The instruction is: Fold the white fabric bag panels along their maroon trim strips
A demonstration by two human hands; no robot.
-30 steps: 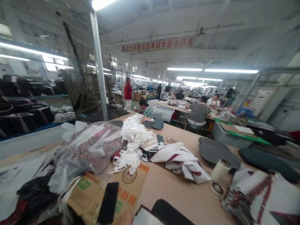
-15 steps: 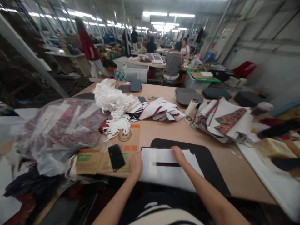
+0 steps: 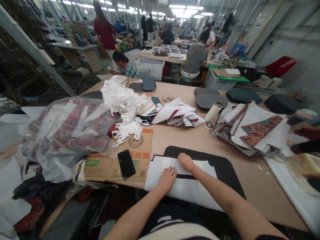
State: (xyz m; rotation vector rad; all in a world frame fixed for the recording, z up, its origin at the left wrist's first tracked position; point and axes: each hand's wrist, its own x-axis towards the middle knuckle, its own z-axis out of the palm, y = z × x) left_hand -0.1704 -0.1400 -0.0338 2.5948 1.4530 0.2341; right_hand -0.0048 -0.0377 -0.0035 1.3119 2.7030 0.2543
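A white fabric panel (image 3: 156, 173) with a dark top edge and a dark stripe lies at the table's near edge. It partly covers a black rounded board (image 3: 225, 166). My left hand (image 3: 168, 180) lies flat on the panel, fingers out, at the left end of the stripe. Farther up, my right hand (image 3: 186, 162) rests on the panel near its top edge, its fingers laid down on the cloth. Neither hand shows anything gripped. The stripe's right part is hidden by my right forearm.
Left of the panel, a black phone (image 3: 126, 164) lies on flattened cardboard (image 3: 142, 150). Beyond are white strips (image 3: 122, 96), a folded striped cloth (image 3: 177, 113), a thread cone (image 3: 214, 111) and stacked fabric pieces (image 3: 257, 128). A clear plastic bag (image 3: 67, 133) bulges at left. Several people work farther back.
My left hand has moved from the panel's left edge rightward onto its middle. My right hand has shifted slightly left along the top edge. The view has tilted down a little.
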